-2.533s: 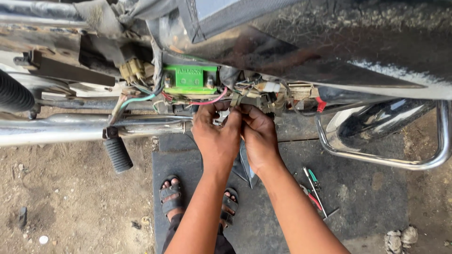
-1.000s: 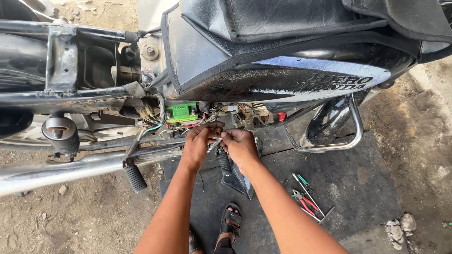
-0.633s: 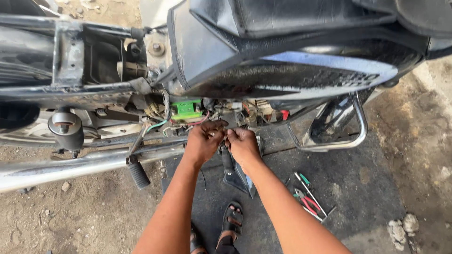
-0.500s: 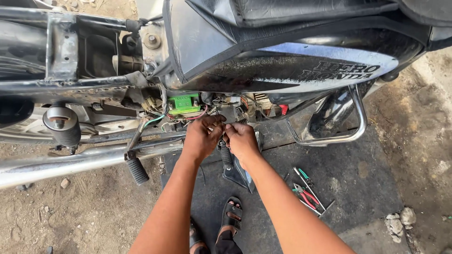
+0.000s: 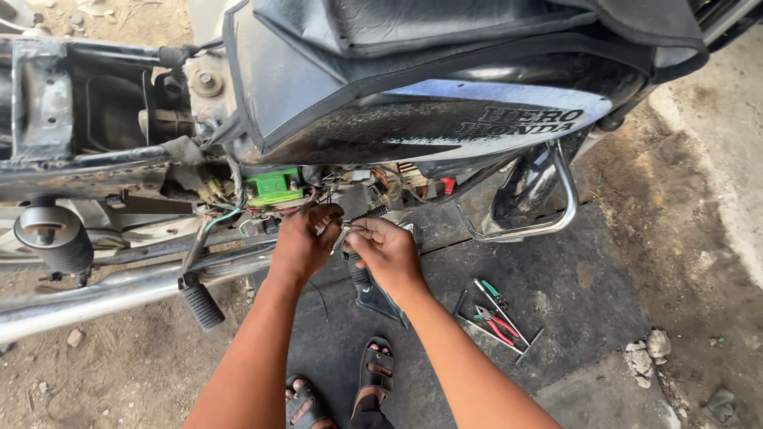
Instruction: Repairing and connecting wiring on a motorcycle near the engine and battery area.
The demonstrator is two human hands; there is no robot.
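A thin wire [image 5: 343, 231] is pinched between the left hand [image 5: 306, 242] and the right hand [image 5: 388, 253], both closed narrowly on it, just below the green battery [image 5: 273, 187]. Its length runs crosswise between them; neither hand is nearer.

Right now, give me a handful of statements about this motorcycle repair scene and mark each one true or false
1. Both hands meet at the wiring beside the green box. True.
2. The left hand grips the red-handled pliers. False: the pliers lie on the dark mat.
3. The person wears sandals. True.
4. The right hand rests on the chrome guard. False: it is at the wires with the left hand.
5. The footpeg sits left of the arms. True.
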